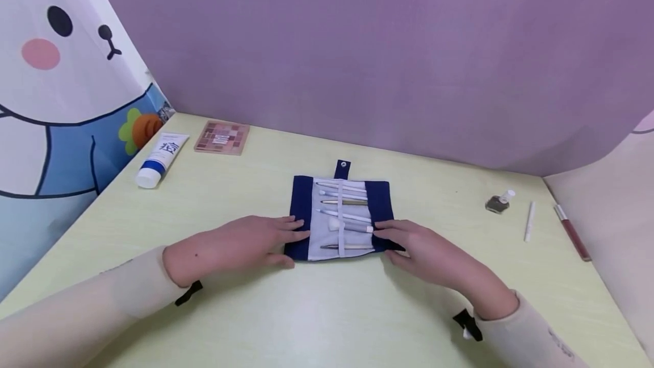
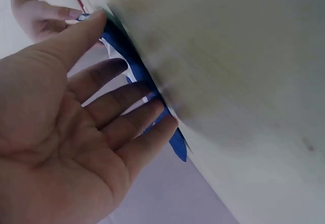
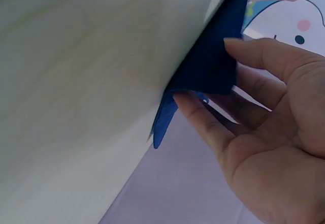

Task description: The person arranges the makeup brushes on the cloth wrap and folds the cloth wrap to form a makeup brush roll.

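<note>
An unfolded navy fabric brush roll with a pale lining lies on the table in the head view. Several slim brushes and pencil-like tools sit under its elastic band. My left hand rests its straight fingers on the roll's left navy panel, thumb near the front corner; the left wrist view shows these fingers extended along the edge. At the opposite side my right hand pinches the right panel near its front corner. In the right wrist view, that raised navy panel stands between thumb and fingers.
A white tube and a pink palette lie at the back left. On the right are a small dark bottle with a white cap, a white stick and a reddish tube. A purple wall bounds the table's back.
</note>
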Tool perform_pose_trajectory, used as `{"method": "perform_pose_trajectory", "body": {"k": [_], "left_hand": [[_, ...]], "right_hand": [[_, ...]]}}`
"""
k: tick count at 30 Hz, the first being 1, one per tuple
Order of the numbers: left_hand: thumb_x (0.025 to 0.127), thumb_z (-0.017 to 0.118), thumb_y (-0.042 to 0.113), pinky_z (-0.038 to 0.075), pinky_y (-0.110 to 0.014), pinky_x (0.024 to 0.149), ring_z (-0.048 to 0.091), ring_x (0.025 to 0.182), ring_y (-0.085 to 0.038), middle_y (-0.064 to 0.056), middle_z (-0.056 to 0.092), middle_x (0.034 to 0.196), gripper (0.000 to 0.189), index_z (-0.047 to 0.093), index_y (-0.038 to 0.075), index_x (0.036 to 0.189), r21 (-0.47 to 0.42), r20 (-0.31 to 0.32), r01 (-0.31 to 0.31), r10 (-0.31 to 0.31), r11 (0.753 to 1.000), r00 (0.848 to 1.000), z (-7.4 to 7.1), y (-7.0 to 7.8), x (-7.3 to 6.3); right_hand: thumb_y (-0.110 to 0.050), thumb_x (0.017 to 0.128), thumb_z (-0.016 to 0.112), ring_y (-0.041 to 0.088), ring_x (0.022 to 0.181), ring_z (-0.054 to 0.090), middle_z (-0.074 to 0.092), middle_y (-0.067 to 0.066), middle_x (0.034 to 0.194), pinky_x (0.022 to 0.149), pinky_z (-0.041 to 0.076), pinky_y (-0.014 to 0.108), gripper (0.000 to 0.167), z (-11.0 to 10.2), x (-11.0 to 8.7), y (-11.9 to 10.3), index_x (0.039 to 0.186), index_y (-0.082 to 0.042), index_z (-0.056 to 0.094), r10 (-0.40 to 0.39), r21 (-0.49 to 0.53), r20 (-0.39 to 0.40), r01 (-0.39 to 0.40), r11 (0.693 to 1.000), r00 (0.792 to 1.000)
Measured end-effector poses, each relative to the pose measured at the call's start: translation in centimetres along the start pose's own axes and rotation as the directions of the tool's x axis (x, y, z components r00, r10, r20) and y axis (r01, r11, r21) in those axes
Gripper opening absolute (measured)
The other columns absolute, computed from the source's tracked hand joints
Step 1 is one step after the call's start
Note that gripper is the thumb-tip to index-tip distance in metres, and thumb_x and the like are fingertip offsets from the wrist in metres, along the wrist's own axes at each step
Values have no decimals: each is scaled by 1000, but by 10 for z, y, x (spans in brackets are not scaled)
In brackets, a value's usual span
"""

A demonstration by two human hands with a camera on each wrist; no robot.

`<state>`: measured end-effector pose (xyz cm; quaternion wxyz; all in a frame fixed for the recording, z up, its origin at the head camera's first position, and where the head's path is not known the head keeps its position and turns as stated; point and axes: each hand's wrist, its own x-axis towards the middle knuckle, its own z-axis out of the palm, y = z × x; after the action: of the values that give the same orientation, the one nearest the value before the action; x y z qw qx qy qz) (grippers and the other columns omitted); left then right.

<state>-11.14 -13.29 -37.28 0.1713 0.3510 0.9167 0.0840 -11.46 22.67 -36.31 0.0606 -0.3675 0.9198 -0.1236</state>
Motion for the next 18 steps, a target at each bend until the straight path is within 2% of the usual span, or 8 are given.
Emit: {"method": "perform_pose_trajectory", "body": {"k": [4, 9, 14, 18], "left_hand": [[108, 60, 46, 45, -52, 124, 43, 160, -29, -8, 44, 171, 59, 52, 17, 159, -8, -8, -22, 22, 1000, 1000, 0, -4, 0], [110, 58, 44, 46, -51, 123, 45, 159, -30, -12, 45, 170, 56, 55, 13, 157, 42, -24, -52, 53, 998, 998, 1, -3, -1], [112, 54, 41, 47, -50, 122, 46, 157, -30, -13, 46, 169, 51, 56, 14, 156, 89, -32, -60, 63, 994, 998, -1, 1, -1], [113, 53, 36, 47, -51, 123, 47, 157, -30, -13, 47, 168, 48, 57, 16, 156, 79, -24, -54, 56, 995, 998, -2, 1, -1]], "right_hand": [[-5, 100, 71, 39, 134, 68, 68, 17, 148, 105, 59, 51, 35, 1, -2, 2, 136, -3, 72, -40, -23, -23, 40, 999, 999], [-5, 100, 72, 40, 133, 68, 68, 19, 147, 104, 60, 50, 37, 3, -2, 0, 136, 0, 71, -54, -41, -39, 52, 998, 998], [-4, 100, 72, 39, 132, 69, 70, 19, 145, 104, 60, 49, 36, 4, -2, 0, 136, 1, 72, -62, -64, -63, 58, 996, 996], [-3, 100, 71, 39, 128, 72, 71, 19, 143, 101, 61, 49, 31, 5, -1, 1, 131, -2, 75, -72, -62, -76, 68, 996, 995]]}}
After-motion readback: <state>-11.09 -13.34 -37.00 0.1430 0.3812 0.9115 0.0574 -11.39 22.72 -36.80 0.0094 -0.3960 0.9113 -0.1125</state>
